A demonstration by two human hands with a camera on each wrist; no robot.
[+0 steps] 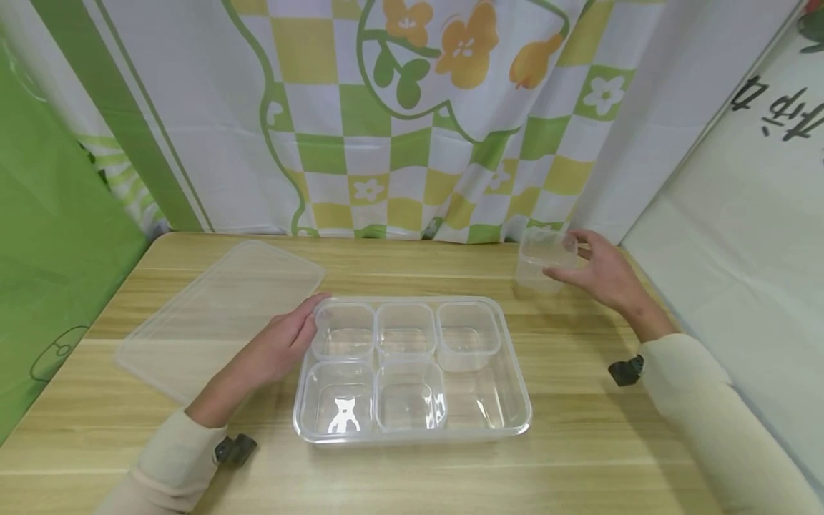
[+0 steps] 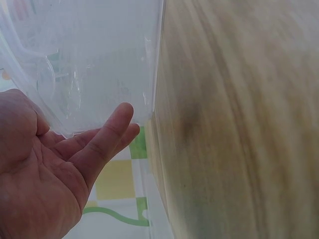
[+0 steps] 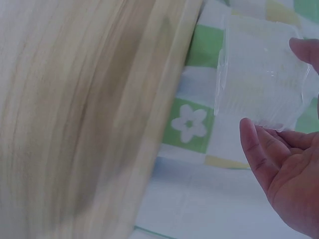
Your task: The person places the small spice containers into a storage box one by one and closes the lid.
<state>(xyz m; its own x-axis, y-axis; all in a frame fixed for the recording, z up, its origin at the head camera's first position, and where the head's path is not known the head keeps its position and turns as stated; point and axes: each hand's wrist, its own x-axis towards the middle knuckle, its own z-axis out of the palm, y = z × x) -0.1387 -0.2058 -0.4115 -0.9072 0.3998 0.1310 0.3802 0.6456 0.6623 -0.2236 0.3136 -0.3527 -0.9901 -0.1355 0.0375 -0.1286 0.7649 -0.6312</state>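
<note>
A large clear plastic container [image 1: 518, 400] stands on the table with several small clear square boxes [image 1: 405, 332] inside, in two rows. The front right part of it holds no box. At its back left corner my left hand [image 1: 288, 336] grips the rim; in the left wrist view the fingers [image 2: 107, 139] lie against the outer wall. Over the back right of the table, my right hand [image 1: 605, 275] holds another small clear box [image 1: 547, 250] between thumb and fingers. In the right wrist view this box [image 3: 264, 74] has the thumb on one side and fingers on the other.
A flat, translucent lid [image 1: 219, 315] lies on the wooden table [image 1: 566, 458] at the left, partly behind my left forearm. A patterned cloth [image 1: 412, 157] hangs along the back edge. Green cloth [image 1: 58, 214] borders the left side, a white panel [image 1: 740, 236] the right.
</note>
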